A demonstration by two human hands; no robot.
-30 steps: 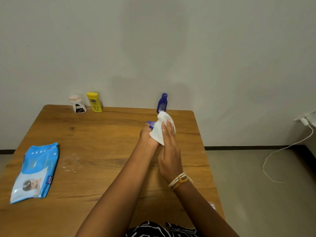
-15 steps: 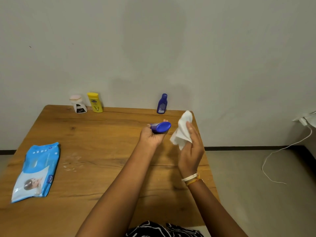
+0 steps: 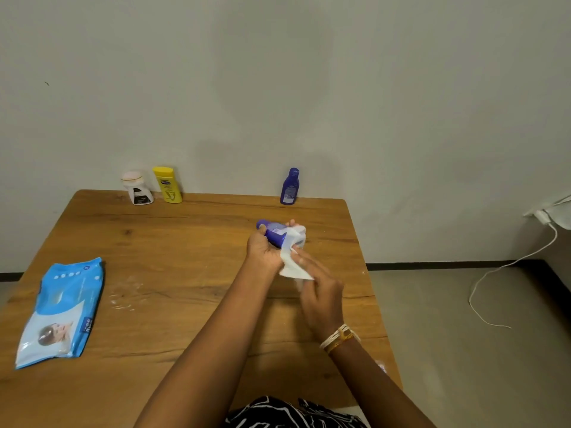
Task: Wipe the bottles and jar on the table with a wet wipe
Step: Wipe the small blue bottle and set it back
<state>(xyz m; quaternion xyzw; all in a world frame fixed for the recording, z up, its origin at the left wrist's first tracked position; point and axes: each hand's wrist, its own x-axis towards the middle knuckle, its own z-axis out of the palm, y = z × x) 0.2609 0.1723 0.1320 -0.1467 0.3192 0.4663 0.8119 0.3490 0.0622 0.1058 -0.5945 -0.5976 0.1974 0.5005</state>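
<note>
My left hand (image 3: 262,251) grips a small blue bottle (image 3: 273,233) lying sideways above the wooden table (image 3: 173,251). My right hand (image 3: 321,291) holds a white wet wipe (image 3: 292,261) and presses it against the bottle's right end, draping over it. At the table's far edge stand a second blue bottle (image 3: 289,186), a yellow bottle (image 3: 168,184) and a white jar with a pale lid (image 3: 137,188).
A blue pack of wet wipes (image 3: 60,310) lies flat at the table's left. A damp smear (image 3: 125,293) marks the wood beside it. A white cable (image 3: 506,273) trails across the floor at the right, beyond the table's right edge.
My right hand drew the wipe off to the right, away from the bottle, then brought it back onto the bottle's end. My left hand has turned the bottle slightly.
</note>
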